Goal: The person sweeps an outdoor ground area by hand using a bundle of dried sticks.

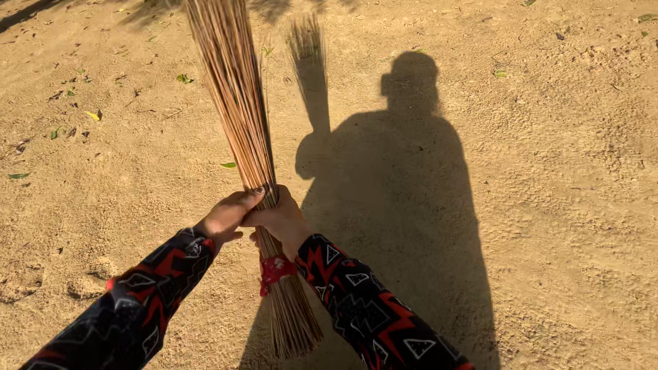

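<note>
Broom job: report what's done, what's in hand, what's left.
Done: nothing clearly so; no pile of leaves shows. In hand: both hands, left hand and right hand, grip the stick broom above its red tie, bristles raised off the sand. Left: scattered leaves lie at the left.

I see no packages, labels, signs or screens anywhere in the head view. Nothing printed or boxed shows up from here.
</note>
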